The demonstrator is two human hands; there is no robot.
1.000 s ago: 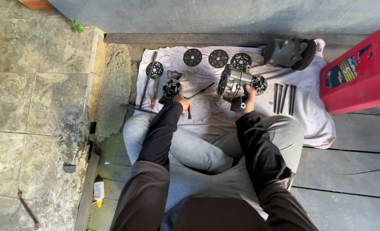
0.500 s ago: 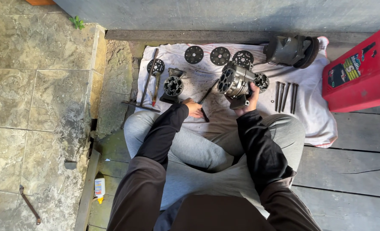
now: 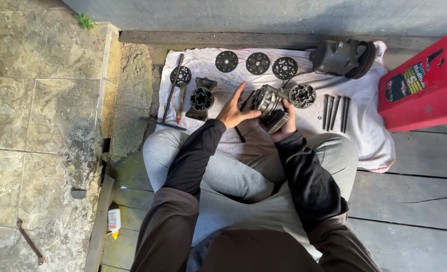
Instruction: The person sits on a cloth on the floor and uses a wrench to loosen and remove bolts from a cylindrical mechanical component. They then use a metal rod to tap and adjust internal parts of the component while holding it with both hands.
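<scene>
Between the two hands, above a white cloth (image 3: 364, 126) spread on the floor, sits one grey metal housing (image 3: 267, 103), the piece being worked on. The right hand (image 3: 283, 126) cups it from below and behind, fingers clenched around its lower edge, while the left hand (image 3: 232, 112) presses against its left face with fingers spread open, one pointing up and away from the body. Off to the far right of the right hand stands one red plastic can (image 3: 425, 88), well apart from the fingers. Beyond the right hand, at the far edge of the cloth, lies one dark, bulky casing (image 3: 341, 58). Just left of the left hand sits one black bored block (image 3: 201, 98), near the fingers but not touching them. Four round perforated discs lie beyond the fingers: three in a row (image 3: 257, 63) and one (image 3: 181, 75) farther left. One finned round part (image 3: 302, 95) lies just beside the housing, on its right. Four long dark bolts (image 3: 335, 112) lie side by side to the right of the right hand. One long thin rod (image 3: 173, 85) lies at the cloth's left edge.
</scene>
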